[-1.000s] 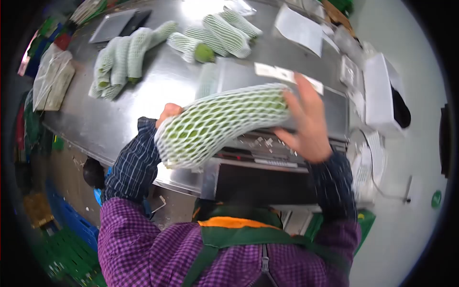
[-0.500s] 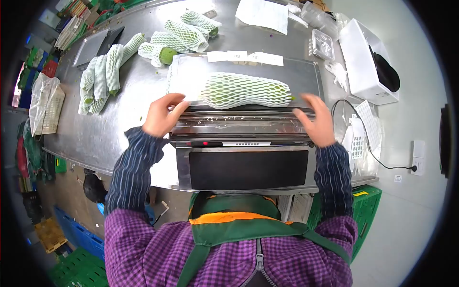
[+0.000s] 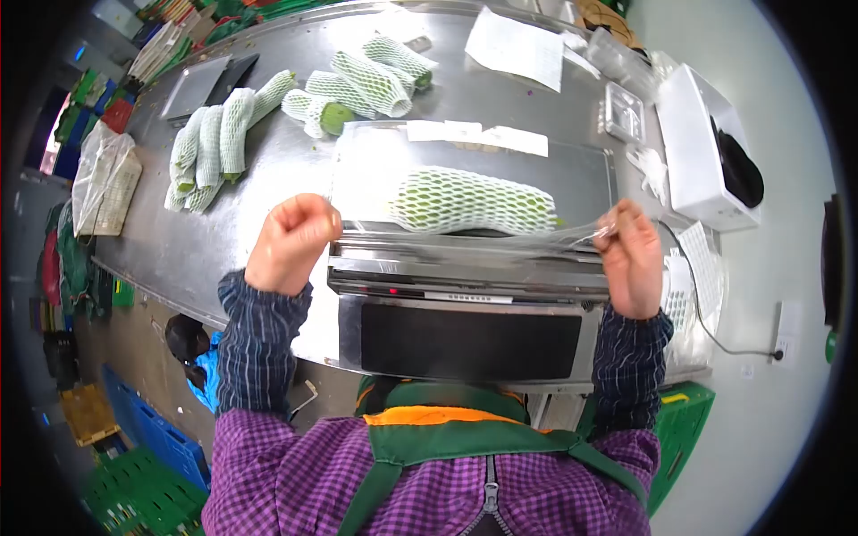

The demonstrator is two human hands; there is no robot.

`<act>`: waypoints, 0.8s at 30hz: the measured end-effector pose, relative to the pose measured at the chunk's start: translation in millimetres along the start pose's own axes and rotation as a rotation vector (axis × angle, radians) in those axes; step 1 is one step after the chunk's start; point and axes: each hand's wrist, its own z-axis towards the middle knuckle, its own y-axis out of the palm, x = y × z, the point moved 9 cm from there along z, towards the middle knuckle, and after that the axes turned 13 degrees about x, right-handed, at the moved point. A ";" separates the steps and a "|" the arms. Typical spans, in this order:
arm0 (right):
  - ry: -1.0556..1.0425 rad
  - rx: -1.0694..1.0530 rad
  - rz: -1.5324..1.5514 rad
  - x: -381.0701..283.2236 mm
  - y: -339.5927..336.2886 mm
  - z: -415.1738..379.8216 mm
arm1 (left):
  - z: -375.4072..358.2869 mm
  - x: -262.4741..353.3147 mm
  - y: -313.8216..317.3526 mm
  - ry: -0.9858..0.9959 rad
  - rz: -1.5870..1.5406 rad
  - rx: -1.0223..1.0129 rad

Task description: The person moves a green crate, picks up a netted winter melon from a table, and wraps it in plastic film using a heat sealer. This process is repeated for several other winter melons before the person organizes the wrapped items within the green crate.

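Observation:
A thick green vegetable in a white foam net sleeve (image 3: pixel 474 200) lies across the metal plate of a wrapping machine (image 3: pixel 466 339). Clear plastic film (image 3: pixel 536 238) stretches along its near side. My right hand (image 3: pixel 633 259) is closed in a pinch on the film's right end, where it bunches and shines. At the left end, my left hand (image 3: pixel 293 243) is closed with thumb and fingers together on the film's edge. Neither hand touches the vegetable.
Several net-sleeved vegetables lie in piles, one at left (image 3: pixel 211 147) and one at the back (image 3: pixel 371 85). A white box (image 3: pixel 693 161), clear trays (image 3: pixel 624 114) and a paper sheet (image 3: pixel 514 49) are at the back right. A cable (image 3: pixel 706 326) runs to the wall socket.
Both hands have closed from open curved fingers into pinches on the film. My right hand has moved outward to the right, and the film now spans between the hands. The camera view has shifted slightly.

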 end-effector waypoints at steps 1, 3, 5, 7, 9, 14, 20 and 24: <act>-0.059 -0.013 0.029 -8.7 10.4 13.8 | 14.8 16.1 12.4 0.062 -0.020 0.029; -0.123 -0.070 0.045 -7.2 22.0 39.6 | 53.0 19.9 24.6 0.236 0.080 0.128; -0.348 -0.117 -0.835 19.1 28.8 61.8 | 76.0 -29.8 23.8 0.482 0.602 -0.049; -0.354 -0.398 -1.053 72.3 24.2 46.4 | 65.7 -61.8 47.6 0.639 0.989 -0.255; -0.466 -0.479 -1.227 72.9 50.3 25.1 | 63.8 -58.4 59.3 0.667 0.923 -0.270; -0.221 -0.281 -0.876 72.3 29.2 35.4 | 55.1 -35.5 56.7 0.369 0.855 -0.175; 0.911 -0.392 -0.475 126.7 -47.4 -70.2 | -74.3 -134.8 44.1 -1.037 0.193 -0.310; 1.011 -0.321 -0.463 152.7 -45.9 -127.9 | -127.0 -208.6 17.0 -1.270 -0.138 -0.176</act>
